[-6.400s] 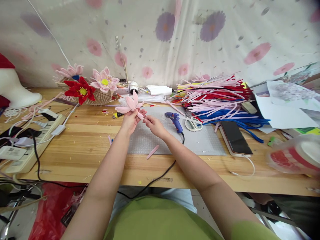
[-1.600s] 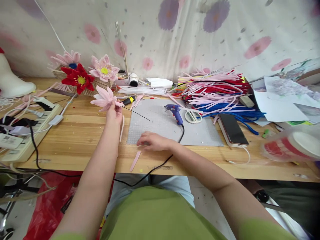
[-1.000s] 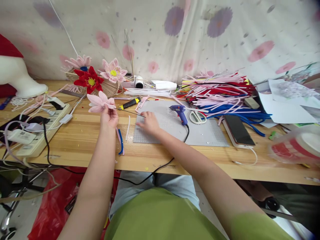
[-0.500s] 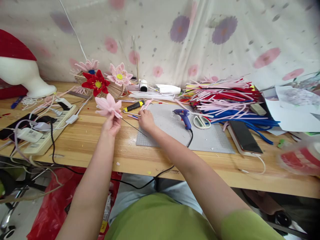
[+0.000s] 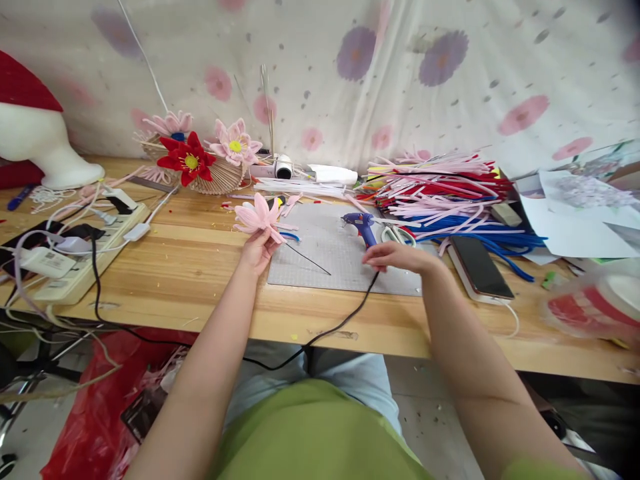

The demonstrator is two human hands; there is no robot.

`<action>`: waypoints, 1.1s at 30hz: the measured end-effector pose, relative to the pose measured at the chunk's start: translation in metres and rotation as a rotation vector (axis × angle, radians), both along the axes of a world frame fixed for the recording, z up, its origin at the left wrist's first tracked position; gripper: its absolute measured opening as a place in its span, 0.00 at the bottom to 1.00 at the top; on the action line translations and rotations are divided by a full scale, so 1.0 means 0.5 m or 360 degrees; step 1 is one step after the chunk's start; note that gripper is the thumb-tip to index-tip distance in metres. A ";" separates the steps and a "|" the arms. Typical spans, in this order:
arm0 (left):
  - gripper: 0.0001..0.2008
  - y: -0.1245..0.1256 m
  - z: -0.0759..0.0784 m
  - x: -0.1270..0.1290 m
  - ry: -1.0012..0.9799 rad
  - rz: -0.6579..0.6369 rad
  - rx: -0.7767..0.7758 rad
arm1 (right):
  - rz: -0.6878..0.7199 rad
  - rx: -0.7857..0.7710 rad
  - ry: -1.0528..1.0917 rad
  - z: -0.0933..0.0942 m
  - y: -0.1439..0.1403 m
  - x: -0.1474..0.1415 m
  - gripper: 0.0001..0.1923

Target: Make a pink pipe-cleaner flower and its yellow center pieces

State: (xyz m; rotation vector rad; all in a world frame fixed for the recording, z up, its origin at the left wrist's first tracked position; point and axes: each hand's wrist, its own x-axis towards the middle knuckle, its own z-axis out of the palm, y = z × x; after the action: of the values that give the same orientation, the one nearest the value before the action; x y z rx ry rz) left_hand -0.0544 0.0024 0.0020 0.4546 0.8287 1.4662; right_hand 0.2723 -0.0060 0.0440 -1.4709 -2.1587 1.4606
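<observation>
Your right hand [image 5: 393,257] has travelled from the left side of the grey gridded cutting mat [image 5: 330,237] to the blue plastic glue gun [image 5: 360,223], which lies near the mat's right side. Your left hand [image 5: 260,250] has swung inward too, bringing the pale pink fuzzy flower [image 5: 257,215] from over the bare wood to the mat's left edge.

You have that flower pinched at its base between the fingers and thumb of your left hand, petals up and leaning left. From its underside a thin black wire stem [image 5: 307,257] slants down to the right across the mat. On your right, the fingers bend over the lower end of the gun's handle; whether they have closed on it, I cannot tell. What this change means, as I judge it, is that your attention has turned from the loose strips to the gun, with the flower kept ready in the other hand.

Just beside your left hand lies a short blue fuzzy strip [image 5: 290,236]; behind the flower, a yellow-and-black cutter [image 5: 277,201] is mostly hidden. White-handled scissors [image 5: 399,235] lie just beyond your right hand, and the gun's black cord [image 5: 350,316] drops over the front edge of the wooden desk [image 5: 185,267].
</observation>
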 end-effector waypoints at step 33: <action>0.07 0.006 -0.018 -0.001 -0.0201 0.0017 0.0032 | -0.1167 0.0397 0.1554 -0.010 0.028 0.126 0.21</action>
State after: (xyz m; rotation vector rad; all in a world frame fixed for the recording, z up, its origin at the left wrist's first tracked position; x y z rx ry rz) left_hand -0.0551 0.0056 -0.0068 0.3691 0.7177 1.4985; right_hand 0.3352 0.0083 0.0391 -0.9539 -1.0109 1.1752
